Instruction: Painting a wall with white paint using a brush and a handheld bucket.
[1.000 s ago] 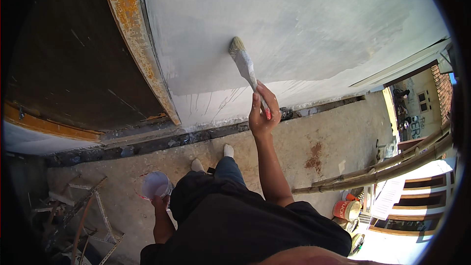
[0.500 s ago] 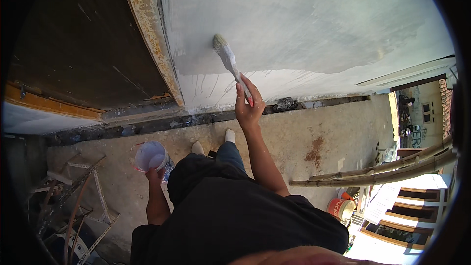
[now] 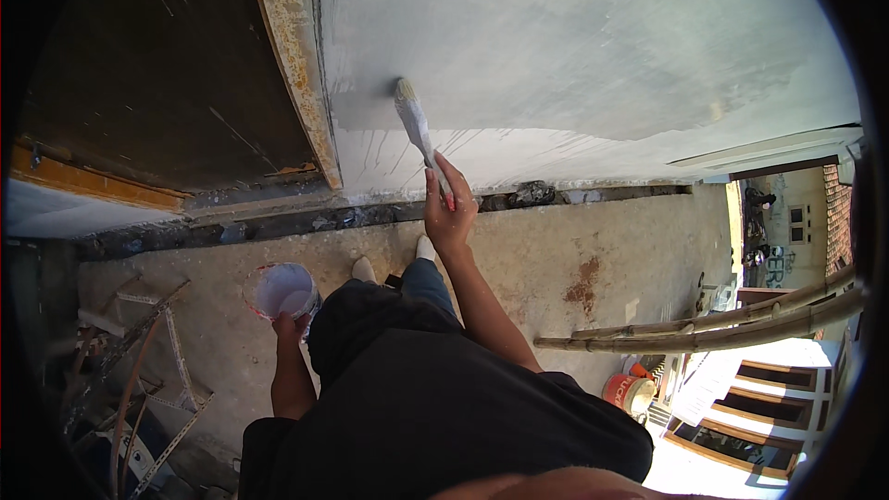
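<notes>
My right hand is closed round the handle of a paintbrush coated in whitish paint, with a red handle end showing. Its bristles point up at the wall, beside the door frame; whether they touch the surface I cannot tell. A greyish wet coat covers the upper wall, and drips run down over the paler strip below. At my left side, my left hand grips the rim of a paint bucket that has pale paint inside. Most of those fingers are hidden by the bucket.
A dark door with a peeling orange-brown frame stands left. Debris fills the gutter along the wall's foot. A rusty metal rack is at lower left. Bamboo poles and a red-and-white bucket lie right.
My right hand and the paintbrush have shifted slightly down and left in the view, the brush head nearer the door frame. The bucket stays in my left hand.
</notes>
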The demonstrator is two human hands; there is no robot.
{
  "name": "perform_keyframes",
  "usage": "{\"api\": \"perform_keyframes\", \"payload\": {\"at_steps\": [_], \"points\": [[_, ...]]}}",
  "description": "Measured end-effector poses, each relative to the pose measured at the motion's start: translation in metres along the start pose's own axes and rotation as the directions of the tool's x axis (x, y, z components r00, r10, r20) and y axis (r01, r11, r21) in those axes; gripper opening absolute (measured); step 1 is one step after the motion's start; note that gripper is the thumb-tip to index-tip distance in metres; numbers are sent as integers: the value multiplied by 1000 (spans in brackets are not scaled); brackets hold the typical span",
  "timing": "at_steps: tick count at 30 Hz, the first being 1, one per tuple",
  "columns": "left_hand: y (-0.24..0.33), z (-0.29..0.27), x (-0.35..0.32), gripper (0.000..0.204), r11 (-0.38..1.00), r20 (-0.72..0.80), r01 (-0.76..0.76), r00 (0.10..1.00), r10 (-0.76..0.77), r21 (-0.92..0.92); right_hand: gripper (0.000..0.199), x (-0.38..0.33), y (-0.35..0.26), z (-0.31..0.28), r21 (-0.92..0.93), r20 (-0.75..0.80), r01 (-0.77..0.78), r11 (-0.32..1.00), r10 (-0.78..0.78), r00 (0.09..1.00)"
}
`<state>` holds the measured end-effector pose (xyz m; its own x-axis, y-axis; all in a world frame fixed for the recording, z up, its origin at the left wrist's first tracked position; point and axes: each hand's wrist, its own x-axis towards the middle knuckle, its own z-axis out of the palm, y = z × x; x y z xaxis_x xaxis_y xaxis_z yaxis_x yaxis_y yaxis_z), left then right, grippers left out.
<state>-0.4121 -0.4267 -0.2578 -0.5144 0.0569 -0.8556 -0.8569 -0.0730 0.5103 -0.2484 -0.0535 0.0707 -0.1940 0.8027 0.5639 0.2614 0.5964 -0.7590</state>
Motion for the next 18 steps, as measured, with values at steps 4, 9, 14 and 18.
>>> {"api": "perform_keyframes", "payload": {"at_steps": [4,9,14,18], "points": [[6,13,-16,55,999,-97,-13,995,17,37,26,-1,41,-14,8,-81,-237,972,237,968],[10,5,-30,46,989,103,-128,987,120,75,34,-13,126,-64,-5,-277,-459,889,439,855],[14,4,-34,48,992,72,-111,992,107,54,39,-30,147,-51,525,-233,-601,603,781,580],[21,12,-26,56,984,24,-43,999,39,172,30,-52,147,-35,760,280,-647,54,872,401]]}}
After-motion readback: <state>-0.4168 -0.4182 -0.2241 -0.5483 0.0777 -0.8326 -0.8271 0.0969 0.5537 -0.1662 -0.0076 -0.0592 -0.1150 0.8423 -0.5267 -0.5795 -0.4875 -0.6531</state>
